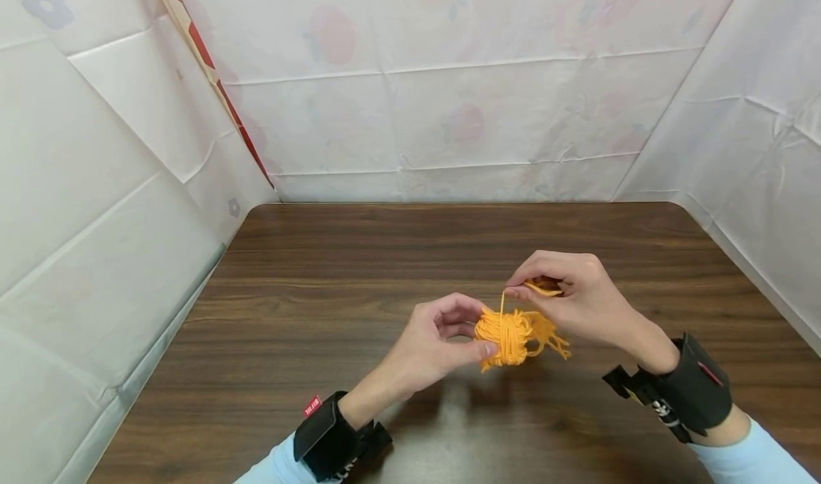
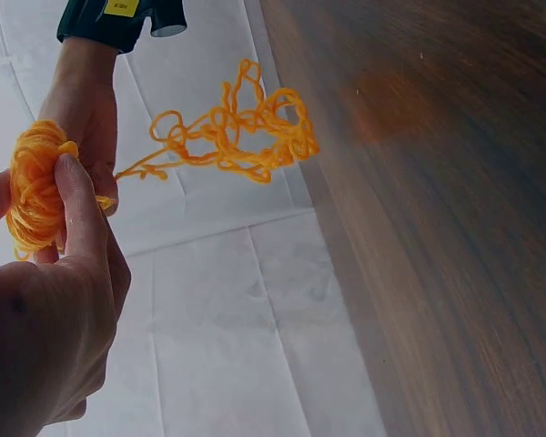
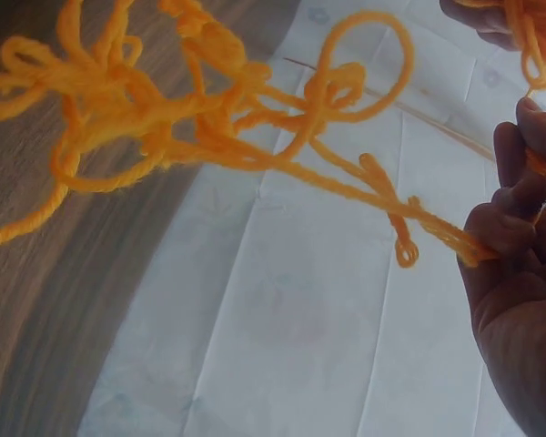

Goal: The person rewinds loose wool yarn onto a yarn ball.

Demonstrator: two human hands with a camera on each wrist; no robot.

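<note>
A small ball of orange yarn [image 1: 505, 333] is held above the brown wooden table [image 1: 333, 284]. My left hand [image 1: 442, 338] pinches the ball between thumb and fingers; the left wrist view shows the yarn ball [image 2: 35, 187] under the thumb. My right hand [image 1: 571, 295] is just above and right of the ball and pinches a yarn strand [image 1: 502, 301] that rises from it. A loose tangle of yarn loops [image 1: 550, 336] hangs behind the ball; the right wrist view shows these loops [image 3: 191, 118] trailing from the right fingers [image 3: 514, 214].
White sheeting with faint flower prints [image 1: 449, 92] walls the table on the left, back and right. The table's rounded far corners meet the sheeting. Black wrist straps [image 1: 695, 391] sit on both forearms.
</note>
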